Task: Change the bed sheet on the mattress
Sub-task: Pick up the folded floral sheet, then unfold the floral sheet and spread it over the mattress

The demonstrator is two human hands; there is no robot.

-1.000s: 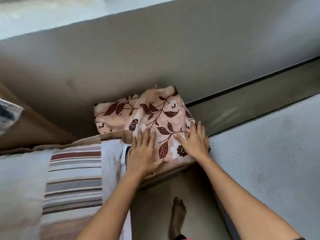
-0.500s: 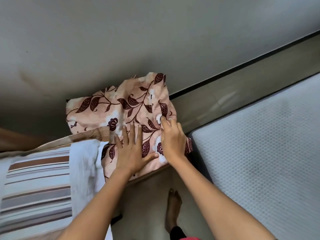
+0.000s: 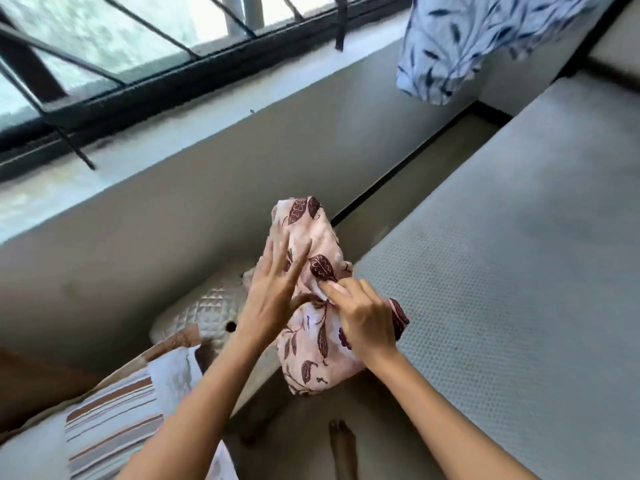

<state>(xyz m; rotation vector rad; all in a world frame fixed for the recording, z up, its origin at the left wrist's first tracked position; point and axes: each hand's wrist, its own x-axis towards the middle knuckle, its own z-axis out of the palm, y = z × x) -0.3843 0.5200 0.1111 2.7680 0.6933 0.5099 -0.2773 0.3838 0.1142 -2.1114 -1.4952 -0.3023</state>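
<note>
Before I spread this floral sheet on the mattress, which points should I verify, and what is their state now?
1. Right hand pinches the floral sheet: ok.
2. Left hand lies flat against the sheet: ok.
3. Mattress top bare where visible: ok.
4. Sheet unfolded: not ok, it is bundled.
5. Blue cloth clear of the mattress's far end: cannot tell.

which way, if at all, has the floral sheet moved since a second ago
Yes. The floral sheet has lifted up off the quilted cushion it covered, toward the mattress corner.
</note>
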